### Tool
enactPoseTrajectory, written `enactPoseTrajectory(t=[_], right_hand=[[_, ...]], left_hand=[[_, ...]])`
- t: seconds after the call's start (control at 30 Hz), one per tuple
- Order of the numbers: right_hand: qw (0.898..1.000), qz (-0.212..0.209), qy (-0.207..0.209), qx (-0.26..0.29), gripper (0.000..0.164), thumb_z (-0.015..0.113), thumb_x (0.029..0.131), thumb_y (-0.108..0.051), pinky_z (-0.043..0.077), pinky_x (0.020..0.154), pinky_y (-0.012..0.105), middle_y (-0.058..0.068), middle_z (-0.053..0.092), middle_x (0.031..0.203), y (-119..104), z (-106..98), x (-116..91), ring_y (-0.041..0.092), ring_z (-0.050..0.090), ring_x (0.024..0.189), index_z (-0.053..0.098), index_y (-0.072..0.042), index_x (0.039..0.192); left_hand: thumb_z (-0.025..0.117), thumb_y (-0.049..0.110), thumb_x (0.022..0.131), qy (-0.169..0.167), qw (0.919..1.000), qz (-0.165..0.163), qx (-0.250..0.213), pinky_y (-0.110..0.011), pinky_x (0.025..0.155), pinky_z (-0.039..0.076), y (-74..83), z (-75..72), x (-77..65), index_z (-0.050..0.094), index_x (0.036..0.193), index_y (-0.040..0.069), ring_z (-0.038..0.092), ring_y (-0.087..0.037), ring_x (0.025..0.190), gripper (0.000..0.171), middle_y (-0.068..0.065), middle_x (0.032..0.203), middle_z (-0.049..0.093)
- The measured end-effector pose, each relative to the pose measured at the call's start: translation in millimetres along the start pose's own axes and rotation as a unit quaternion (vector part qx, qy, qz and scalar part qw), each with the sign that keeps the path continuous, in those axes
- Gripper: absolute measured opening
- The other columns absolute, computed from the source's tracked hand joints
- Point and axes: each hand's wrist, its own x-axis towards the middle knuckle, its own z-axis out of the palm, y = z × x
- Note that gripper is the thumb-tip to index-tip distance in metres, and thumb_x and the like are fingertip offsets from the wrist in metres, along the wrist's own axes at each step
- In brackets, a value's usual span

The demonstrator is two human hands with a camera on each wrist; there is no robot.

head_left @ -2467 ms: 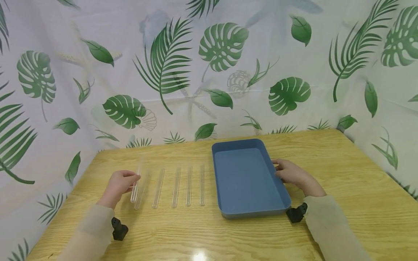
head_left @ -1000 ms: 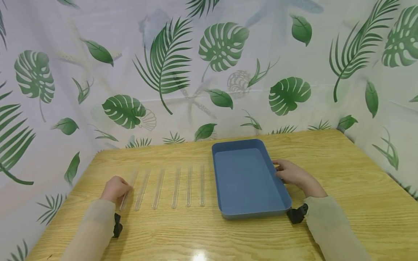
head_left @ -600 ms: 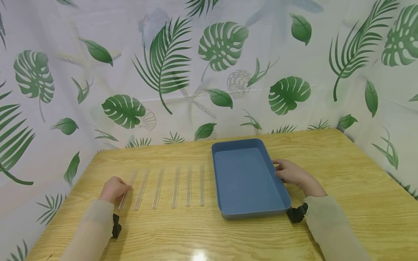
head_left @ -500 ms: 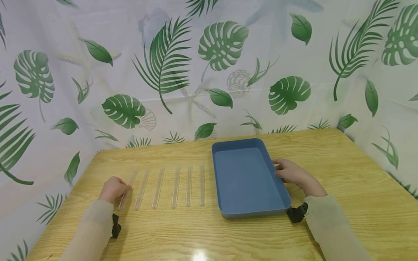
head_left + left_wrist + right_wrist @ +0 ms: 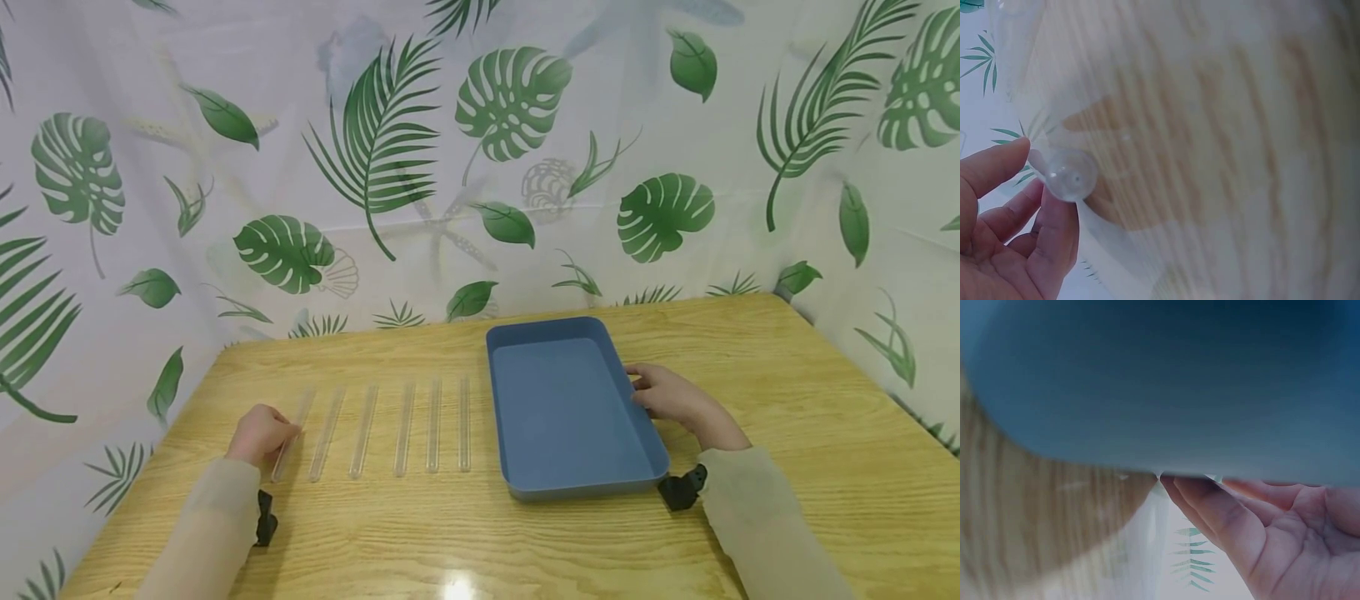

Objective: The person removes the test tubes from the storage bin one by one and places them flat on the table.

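At the left end of the row, my left hand (image 5: 260, 434) pinches a clear test tube (image 5: 282, 463) between thumb and fingertips, low at the tabletop. In the left wrist view the tube's rounded end (image 5: 1072, 175) faces the camera, with the thumb on one side and fingers beneath. Beside it lies another clear test tube (image 5: 327, 434), followed by several more in a spaced row, all roughly parallel. My right hand (image 5: 671, 395) touches the outer right wall of a blue rectangular tray (image 5: 585, 483) with extended fingers. The right wrist view shows these fingertips (image 5: 1179, 487) against the tray wall.
The light wood table (image 5: 390, 533) runs back to a white cloth (image 5: 420, 283) printed with green leaves, which also hangs at both sides. The rightmost test tube (image 5: 465, 425) lies close to the tray's left wall.
My left hand has brought its test tube from a raised position over the neighbouring tube down and left to the tabletop. In the last half second hardly anything moves. My right hand stays at the tray.
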Motion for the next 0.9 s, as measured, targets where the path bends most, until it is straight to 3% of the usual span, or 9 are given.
enactPoseTrajectory(t=[0.7, 0.9], right_hand=[[1.000, -0.002, -0.001, 0.000, 0.051, 0.031, 0.088, 0.005, 0.047, 0.075, 0.041, 0.036, 0.035, 0.121, 0.4, -0.1, 0.4, 0.037, 0.050, 0.100, 0.013, 0.014, 0.134], [1.000, -0.002, 0.001, -0.002, 0.051, 0.031, 0.088, 0.004, 0.047, 0.076, 0.041, 0.036, 0.035, 0.121, 1.5, -0.2, 0.6, 0.038, 0.050, 0.101, 0.013, 0.014, 0.134]], left_hand=[[0.059, 0.013, 0.081, -0.003, 0.9999, -0.005, -0.009, -0.026, 0.046, 0.037, 1.6, -1.3, -3.0, 0.058, 0.068, -0.004, 0.041, -0.014, 0.048, 0.022, -0.003, 0.055, 0.047], [0.056, 0.016, 0.084, 0.012, 0.9998, -0.011, -0.009, -0.028, 0.049, 0.039, 3.1, -4.3, -6.3, 0.057, 0.076, -0.007, 0.044, -0.017, 0.054, 0.025, -0.005, 0.061, 0.048]])
